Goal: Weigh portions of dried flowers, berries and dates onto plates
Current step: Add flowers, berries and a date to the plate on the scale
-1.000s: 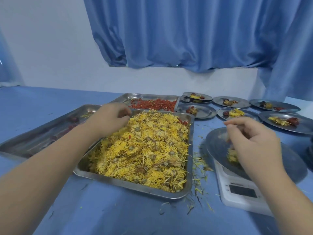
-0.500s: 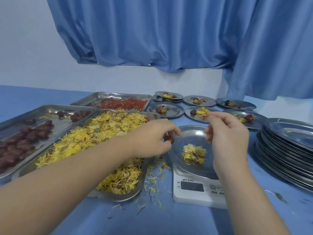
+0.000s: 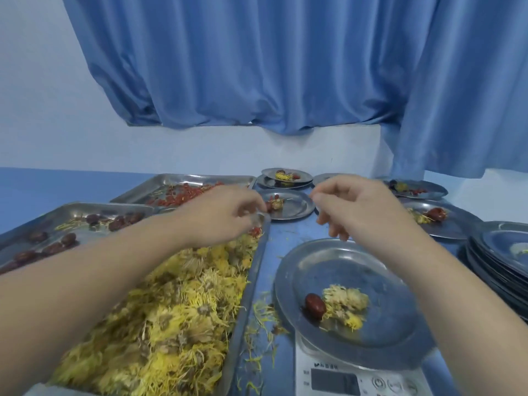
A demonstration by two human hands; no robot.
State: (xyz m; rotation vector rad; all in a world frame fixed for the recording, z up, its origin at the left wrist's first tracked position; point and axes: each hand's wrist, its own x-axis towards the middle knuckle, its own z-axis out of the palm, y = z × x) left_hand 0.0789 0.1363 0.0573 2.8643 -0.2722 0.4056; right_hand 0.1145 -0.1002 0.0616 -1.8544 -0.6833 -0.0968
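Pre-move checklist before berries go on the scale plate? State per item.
1. Plate sits on scale: ok.
2. Flowers on plate: ok.
3. Date on plate, beside flowers: ok.
4. Berries on plate: not ok, none visible.
5. Left hand near berry tray; berries pinched: cannot tell, fingers blurred.
6. Right hand holding anything: cannot tell.
7. Scale reading: cannot tell, display unreadable.

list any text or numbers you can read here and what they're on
Scale: a brand mark above the display begins with "hi"; the characters after it are too blurred to read.
Scale display: dark, no digits legible.
Scale buttons: icons only, blurred.
Plates, trays, curtain: no text.
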